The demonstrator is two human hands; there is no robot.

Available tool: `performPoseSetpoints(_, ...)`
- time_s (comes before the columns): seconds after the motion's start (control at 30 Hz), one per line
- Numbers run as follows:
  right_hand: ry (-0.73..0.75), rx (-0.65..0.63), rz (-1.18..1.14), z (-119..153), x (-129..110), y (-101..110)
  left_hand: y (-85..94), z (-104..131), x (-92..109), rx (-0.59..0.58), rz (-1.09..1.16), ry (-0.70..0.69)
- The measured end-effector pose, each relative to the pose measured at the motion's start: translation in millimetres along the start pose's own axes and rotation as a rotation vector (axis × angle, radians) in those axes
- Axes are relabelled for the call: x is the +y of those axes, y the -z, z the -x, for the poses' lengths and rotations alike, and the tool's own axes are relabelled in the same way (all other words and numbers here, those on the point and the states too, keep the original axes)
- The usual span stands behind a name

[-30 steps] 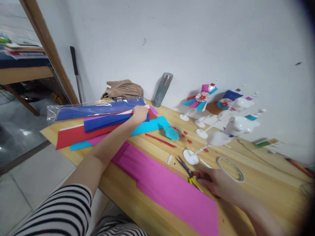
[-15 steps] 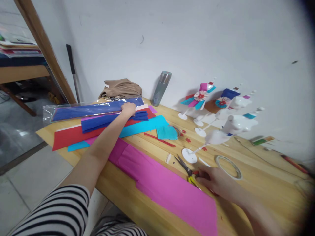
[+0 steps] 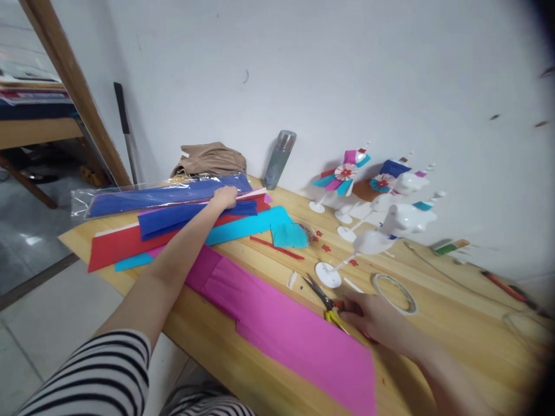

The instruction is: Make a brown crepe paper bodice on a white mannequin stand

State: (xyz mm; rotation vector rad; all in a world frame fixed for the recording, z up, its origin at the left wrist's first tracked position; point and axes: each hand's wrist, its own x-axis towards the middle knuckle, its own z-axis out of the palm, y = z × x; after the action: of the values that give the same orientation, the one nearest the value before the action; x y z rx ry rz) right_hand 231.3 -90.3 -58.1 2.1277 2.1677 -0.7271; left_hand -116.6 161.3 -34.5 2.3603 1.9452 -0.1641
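My left hand reaches across to the stacked crepe paper, its fingers curled closed at the sheets' upper edge; which sheet they grip is hidden. Beside it lie a folded blue crepe paper, a red sheet and a light-blue sheet. A plastic sleeve of dark-blue paper is just behind. On the right, my right hand is closed around the handles of scissors lying on the table, blades pointing away. A long magenta sheet stretches between my arms.
Several white figures on round bases stand at the back right, some with coloured paper. A tape roll, red strips and a utility knife lie about. A flask and brown cloth sit by the wall.
The view has shifted slightly, moving everything a little left in the picture. Both hands stay at the same things, the left at the paper stack, the right at the scissors.
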Motion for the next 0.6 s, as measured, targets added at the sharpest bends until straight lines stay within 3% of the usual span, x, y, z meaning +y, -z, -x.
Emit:
performPoseSetpoints(0.23,0.047,-0.078,-0.019,0,6,0,-24.3,62,53,0.131,-0.075,-0.02)
performPoseSetpoints(0.33,0.067,-0.08,-0.035,-1,9,-1,-30.7,76,59,0.118,-0.062,-0.044)
performPoseSetpoints(0.43,0.066,-0.073,-0.016,-3,9,-1,-25.1,68,47,0.067,-0.03,-0.079)
performPoseSetpoints(0.6,-0.024,-0.051,0.125,1,-2,1,-13.6,27,20,0.069,0.029,-0.014)
